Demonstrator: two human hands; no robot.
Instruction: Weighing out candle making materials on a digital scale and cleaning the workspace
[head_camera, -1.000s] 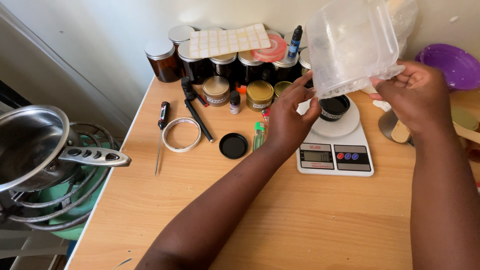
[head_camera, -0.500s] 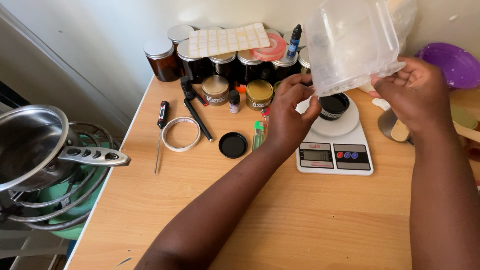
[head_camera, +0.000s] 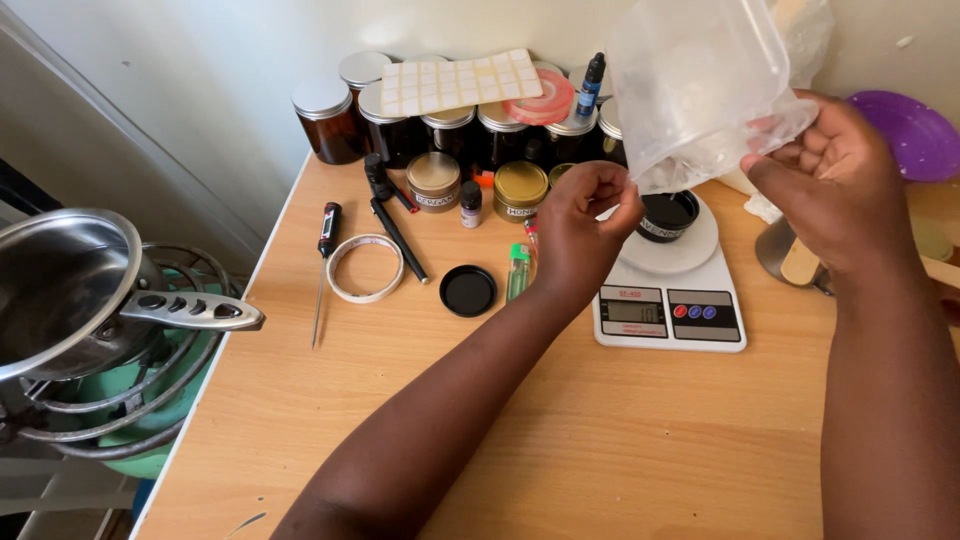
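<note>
— What colours sit near the table's back edge?
— Amber jars (head_camera: 325, 128) with silver lids, a gold tin (head_camera: 522, 188), a purple plate (head_camera: 912, 132).
— And the scale (head_camera: 668, 300)?
— White, carrying a black jar (head_camera: 667, 215); a black lid (head_camera: 468, 291) lies nearby.

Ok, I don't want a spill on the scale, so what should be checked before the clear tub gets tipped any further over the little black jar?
1. Grip on the clear plastic tub: right hand holds its rim, tub tilted mouth-down. Ok.
2. Left hand near the tub's lower edge: whether it actually touches, cannot tell.
3. Black jar open and sitting on the scale platform: ok.
4. Tub's mouth lined up over the jar: it hangs just above and beside it; exact alignment, cannot tell.
5. Scale display readable: too small, cannot tell.
6. Black lid lies off to the left on the table, out of the way: ok.
</note>
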